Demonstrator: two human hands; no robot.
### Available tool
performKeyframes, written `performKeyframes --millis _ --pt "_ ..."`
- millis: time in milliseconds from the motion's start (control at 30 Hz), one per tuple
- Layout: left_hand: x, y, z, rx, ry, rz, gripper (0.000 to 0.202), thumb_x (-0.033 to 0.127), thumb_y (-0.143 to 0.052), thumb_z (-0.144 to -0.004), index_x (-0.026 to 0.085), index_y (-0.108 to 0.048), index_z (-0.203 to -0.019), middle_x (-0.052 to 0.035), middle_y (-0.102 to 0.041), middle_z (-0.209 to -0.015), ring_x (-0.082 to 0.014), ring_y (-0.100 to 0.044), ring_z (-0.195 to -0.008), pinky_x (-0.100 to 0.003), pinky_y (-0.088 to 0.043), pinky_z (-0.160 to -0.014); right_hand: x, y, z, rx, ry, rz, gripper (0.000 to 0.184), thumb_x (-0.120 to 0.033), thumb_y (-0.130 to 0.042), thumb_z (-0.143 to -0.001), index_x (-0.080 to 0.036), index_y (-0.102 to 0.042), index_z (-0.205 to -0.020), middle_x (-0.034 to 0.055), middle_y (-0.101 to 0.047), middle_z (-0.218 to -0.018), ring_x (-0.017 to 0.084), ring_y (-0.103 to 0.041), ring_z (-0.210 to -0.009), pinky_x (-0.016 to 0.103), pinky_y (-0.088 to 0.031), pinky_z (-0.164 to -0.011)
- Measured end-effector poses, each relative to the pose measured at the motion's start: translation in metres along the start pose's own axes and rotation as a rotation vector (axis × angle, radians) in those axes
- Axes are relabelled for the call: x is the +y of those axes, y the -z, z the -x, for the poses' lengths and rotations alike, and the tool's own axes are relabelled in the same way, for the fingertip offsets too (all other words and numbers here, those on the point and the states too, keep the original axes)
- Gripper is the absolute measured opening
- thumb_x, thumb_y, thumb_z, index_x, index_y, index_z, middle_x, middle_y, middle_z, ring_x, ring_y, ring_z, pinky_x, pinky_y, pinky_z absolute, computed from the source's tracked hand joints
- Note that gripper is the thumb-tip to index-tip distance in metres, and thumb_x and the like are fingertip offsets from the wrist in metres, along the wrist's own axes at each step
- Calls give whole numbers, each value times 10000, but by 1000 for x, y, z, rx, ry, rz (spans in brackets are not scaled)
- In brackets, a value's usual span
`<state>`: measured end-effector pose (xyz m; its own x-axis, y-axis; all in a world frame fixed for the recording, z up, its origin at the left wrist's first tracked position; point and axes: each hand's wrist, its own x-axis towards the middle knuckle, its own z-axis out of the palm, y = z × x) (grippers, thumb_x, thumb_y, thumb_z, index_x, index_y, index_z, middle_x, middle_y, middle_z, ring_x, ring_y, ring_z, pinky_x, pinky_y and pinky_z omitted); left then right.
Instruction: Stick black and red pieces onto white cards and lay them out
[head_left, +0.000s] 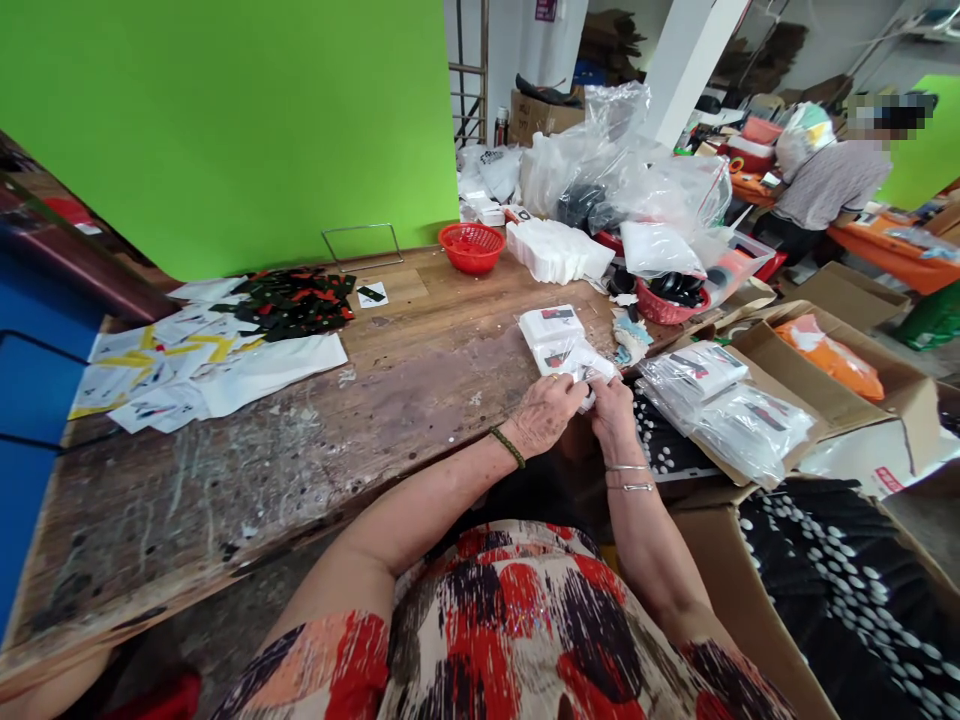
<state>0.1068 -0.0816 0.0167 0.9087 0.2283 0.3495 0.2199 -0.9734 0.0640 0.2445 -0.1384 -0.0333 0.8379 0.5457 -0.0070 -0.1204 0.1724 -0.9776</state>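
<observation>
Both of my hands meet at the near edge of a worn wooden table. My left hand and my right hand are closed together on a small clear plastic packet with a white card. Just beyond the packet lies a short stack of similar white packets with black and red marks. A green bead bracelet is on my left wrist, thin bangles on my right.
Printed paper sheets and dark cut pieces lie at the far left. Two red baskets, white stacks and plastic bags crowd the back. Open cardboard boxes with bagged items stand right. Another person sits far right.
</observation>
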Motion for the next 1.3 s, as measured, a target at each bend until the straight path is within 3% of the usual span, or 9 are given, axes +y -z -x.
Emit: performKeyframes --millis 167,300,500,733,867,1000,1133,1233,1300 --pt "4 -14 3 82 141 29 244 153 -385 -1012 172 -627 -1032 -109 -654 -978 -254 -649 -890 -375 -528 -792 -6 1 0 -30 -137 -200 332 -298 -794 -586 -223 -644 -873 -9 -737 -836 193 -688 -779 344 -584 -760" --pt "3 -19 2 129 102 82 231 152 -393 -1008 174 -622 -1020 -106 -642 -931 -250 -643 -893 -373 -527 -805 -6 -4 -1 38 -69 -256 333 -249 -797 -570 -211 -643 -863 -1 -749 -877 187 -688 -827 342 -583 -785" --pt "5 -21 3 134 124 116 205 155 -410 -1005 177 -614 -1005 -105 -647 -933 -247 -649 -896 -370 -525 -800 -9 -6 1 -61 -70 -138 361 -295 -831 -537 -200 -663 -842 23 -742 -844 202 -663 -764 328 -558 -646" --pt "5 -20 1 170 114 140 207 129 -414 -988 170 -615 -1017 -106 -643 -924 -246 -645 -916 -374 -522 -819 -7 -7 -6 85 74 136 332 -382 -812 -574 -164 -648 -763 -6 -647 -664 149 -565 -628 274 -473 -537" --pt "3 -29 3 176 231 145 184 167 -438 -992 169 -609 -1059 -119 -647 -1011 -253 -652 -953 -372 -537 -810 -8 -7 -8 -12 10 47 357 -430 -821 -585 -184 -645 -775 5 -676 -728 163 -615 -663 284 -525 -572" --pt "1 -34 0 117 189 200 175 135 -424 -994 170 -591 -1035 -113 -644 -995 -236 -661 -962 -349 -549 -820 -8 -21 -12 55 167 214 351 -495 -767 -644 -181 -631 -724 16 -663 -690 185 -609 -708 299 -522 -606" --pt "-14 -16 -5 133 182 229 163 99 -458 -954 172 -578 -1036 -116 -640 -1010 -238 -659 -938 -355 -548 -806 -21 -32 -20 1 243 483 344 -492 -723 -705 -172 -622 -626 29 -600 -554 208 -581 -654 313 -479 -569" --pt "-43 18 -5 216 254 235 236 27 -440 -887 164 -581 -1017 -115 -643 -1016 -224 -642 -925 -352 -533 -826 -47 -40 -26 -294 311 726 268 -423 -687 -733 -176 -658 -632 37 -616 -540 201 -572 -604 304 -450 -559" --pt "-67 47 0 297 280 224 255 -1 -445 -822 168 -581 -956 -99 -651 -968 -217 -621 -912 -357 -520 -837 -68 -52 -28 -460 479 968 214 -369 -665 -758 -197 -656 -631 38 -621 -547 189 -558 -581 297 -431 -580"
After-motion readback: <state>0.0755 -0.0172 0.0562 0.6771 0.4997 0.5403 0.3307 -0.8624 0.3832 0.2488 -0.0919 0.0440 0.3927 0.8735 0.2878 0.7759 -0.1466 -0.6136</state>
